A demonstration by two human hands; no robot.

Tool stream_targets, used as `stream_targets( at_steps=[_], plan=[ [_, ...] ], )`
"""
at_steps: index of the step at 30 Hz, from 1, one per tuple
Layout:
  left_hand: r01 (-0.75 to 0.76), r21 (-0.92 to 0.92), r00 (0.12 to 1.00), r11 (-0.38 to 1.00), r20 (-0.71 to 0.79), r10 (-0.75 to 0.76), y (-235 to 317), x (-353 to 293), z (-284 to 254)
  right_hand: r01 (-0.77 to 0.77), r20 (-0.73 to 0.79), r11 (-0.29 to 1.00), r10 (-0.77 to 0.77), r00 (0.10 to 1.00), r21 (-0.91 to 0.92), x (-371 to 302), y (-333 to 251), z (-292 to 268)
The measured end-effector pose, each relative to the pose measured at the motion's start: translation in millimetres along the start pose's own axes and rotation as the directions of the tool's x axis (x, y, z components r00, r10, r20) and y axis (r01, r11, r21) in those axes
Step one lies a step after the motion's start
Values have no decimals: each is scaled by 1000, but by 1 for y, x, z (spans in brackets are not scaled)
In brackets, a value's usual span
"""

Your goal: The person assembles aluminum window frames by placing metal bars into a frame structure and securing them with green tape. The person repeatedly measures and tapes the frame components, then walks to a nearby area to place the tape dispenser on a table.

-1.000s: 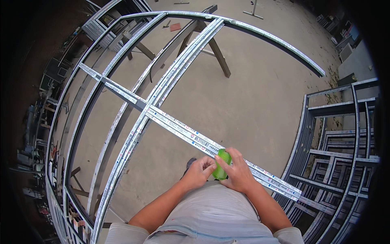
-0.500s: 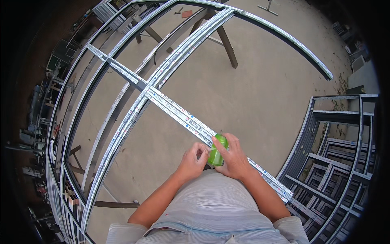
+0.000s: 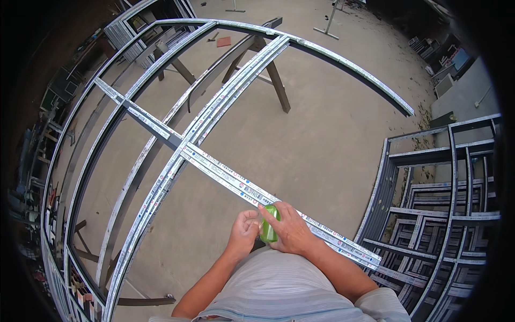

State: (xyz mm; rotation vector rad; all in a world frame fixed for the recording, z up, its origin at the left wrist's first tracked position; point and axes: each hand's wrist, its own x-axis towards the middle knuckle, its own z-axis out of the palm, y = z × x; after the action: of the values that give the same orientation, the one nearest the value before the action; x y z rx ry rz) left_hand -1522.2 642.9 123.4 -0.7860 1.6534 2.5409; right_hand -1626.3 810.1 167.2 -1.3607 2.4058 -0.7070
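Observation:
A shiny green roll (image 3: 270,229), which looks like tape, is in my right hand (image 3: 293,232), thumb across its face and fingers bent over its far side. Close beside it, my left hand (image 3: 244,232) has its fingertips pinched together; a thin, clear bit seems to show between it and the roll, too small to make out. Both hands are in front of my body, at the near edge of a film-covered metal bar (image 3: 225,178). That bar runs from the large curved window frame (image 3: 155,189) on the left down to the lower right.
Dark trestle legs (image 3: 278,88) support the curved frame, whose long arc (image 3: 354,72) reaches to the far right. Stacked metal frames (image 3: 448,214) stand at the right. A reddish block (image 3: 223,42) lies on the concrete floor (image 3: 322,145). Clutter lines the left wall.
The view has tilted up and shifted, so the frame and bar sit lower and further left. My hands stay together, with the green roll still in the right one.

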Motion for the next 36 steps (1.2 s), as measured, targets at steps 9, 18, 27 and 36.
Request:
stream_targets(
  at_steps=[9,18,27,36],
  plan=[
    [213,-512,975,832,171,-144,0,-18,-24,-146,85,982,157,984,-119,-16,-7,-14],
    [192,-421,976,886,-11,-217,-51,-40,-29,-82,276,968,148,950,-236,-61,51,-65],
    [309,-319,887,896,-243,-392,-140,-70,40,107,486,875,156,860,-471,-109,158,-129],
    [455,-21,766,890,-500,-403,-233,-53,121,100,591,941,117,798,-322,-104,297,-26]
  ],
)
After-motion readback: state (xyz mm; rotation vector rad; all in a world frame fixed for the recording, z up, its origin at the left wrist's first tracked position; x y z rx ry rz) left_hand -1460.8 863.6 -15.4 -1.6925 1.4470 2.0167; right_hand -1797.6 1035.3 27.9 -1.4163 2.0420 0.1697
